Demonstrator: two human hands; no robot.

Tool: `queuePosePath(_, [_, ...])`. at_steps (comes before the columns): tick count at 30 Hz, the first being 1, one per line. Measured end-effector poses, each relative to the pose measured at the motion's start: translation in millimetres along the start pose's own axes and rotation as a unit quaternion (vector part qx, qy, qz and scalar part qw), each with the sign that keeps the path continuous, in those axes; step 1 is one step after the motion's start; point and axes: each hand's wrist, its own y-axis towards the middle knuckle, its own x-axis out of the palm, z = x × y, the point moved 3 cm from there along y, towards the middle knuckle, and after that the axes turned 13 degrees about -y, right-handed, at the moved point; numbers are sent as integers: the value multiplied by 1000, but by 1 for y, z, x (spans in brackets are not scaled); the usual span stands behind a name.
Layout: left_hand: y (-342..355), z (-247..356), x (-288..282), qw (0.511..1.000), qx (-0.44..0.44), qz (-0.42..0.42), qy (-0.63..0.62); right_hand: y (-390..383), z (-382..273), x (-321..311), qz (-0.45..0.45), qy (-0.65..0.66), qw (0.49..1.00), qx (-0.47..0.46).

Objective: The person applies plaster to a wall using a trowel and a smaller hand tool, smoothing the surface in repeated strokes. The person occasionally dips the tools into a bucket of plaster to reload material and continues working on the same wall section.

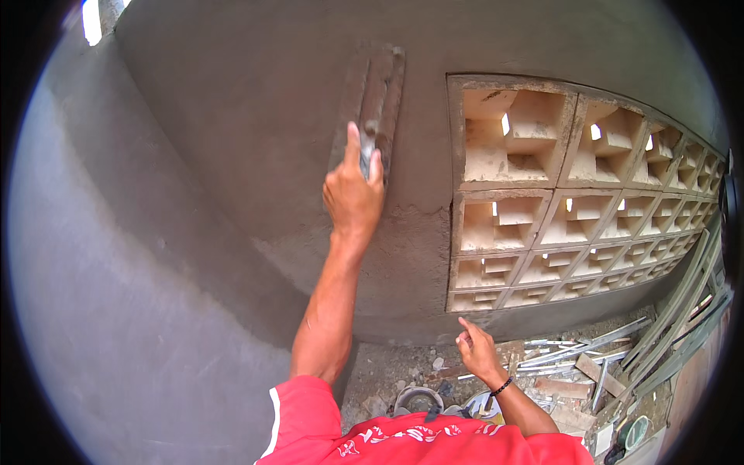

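Trowel, of the flat plastering kind, is in the left hand at the grey plastered wall, left of the panel of pale ventilation blocks. Its blade is long and rectangular, dull grey-brown and smeared with mortar, nearly the colour of the wall, with a raised rib running lengthwise down its back. It stands almost upright, the top end leaning slightly right. The left fingers are clasped on the handle, the index finger laid out straight and the thumb beside it. Most of the handle is covered by that hand, the blade's left edge blends into the plaster, and its face is turned to the wall, so its exact contact cannot be made out. Down by the panel's lower edge, the right hand has its index finger extended and the others curled; whether they hold anything cannot be told. The red shirt cuts off a grey bucket below. Toward the right rim, long boards bend and run out of view beside scattered rubble.
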Motion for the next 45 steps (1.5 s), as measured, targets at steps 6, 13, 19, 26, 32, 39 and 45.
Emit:
queuePosePath(6, [46,34,-5,999,-14,-25,15,1,26,3,0,-41,999,10])
queuePosePath(13, [-55,-29,20,999,2,-30,20,-22,38,4,-10,-44,999,11])
queuePosePath(19, [77,65,-2,998,50,26,28,-15,52,-2,-26,-63,997,48])
queuePosePath(26, [-115,-33,53,1000,16,-22,14,-40,71,-1,-36,-60,993,90])
queuePosePath(32, [112,89,-11,989,103,96,34,-34,90,-13,-27,-97,989,107])
queuePosePath(39, [-120,-17,67,999,-11,-49,19,-24,87,9,-53,-87,990,100])
queuePosePath(45, [18,53,34,1000,24,11,2,-20,83,21,-54,-92,990,91])
